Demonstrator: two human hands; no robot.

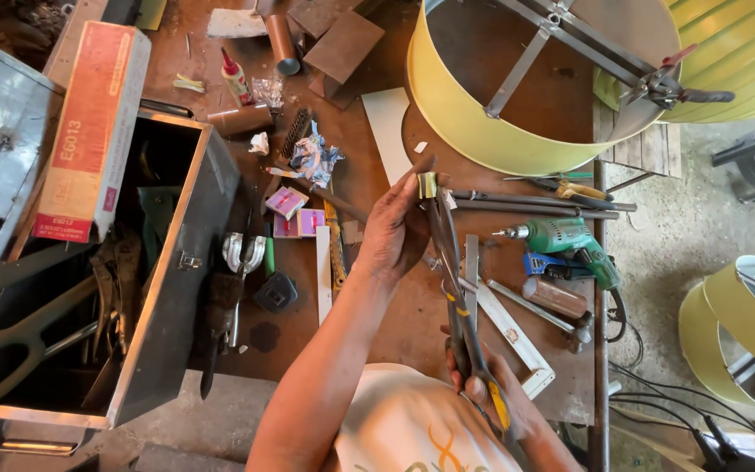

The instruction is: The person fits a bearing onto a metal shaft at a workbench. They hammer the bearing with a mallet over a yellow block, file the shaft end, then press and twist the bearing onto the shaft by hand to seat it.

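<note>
A rusty workbench [395,332] carries a large yellow drum [456,114] at its far end and an open metal toolbox [168,288] at its left. A green electric drill [570,240] lies right of the hands. Long tin snips [456,297] stand above the bench middle: the right hand [500,398] is closed around their handles, and the left hand [395,232] pinches a small brass-coloured metal piece [427,184] at the snips' tip.

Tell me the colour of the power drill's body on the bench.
Green, seen in the head view: the power drill.
</note>
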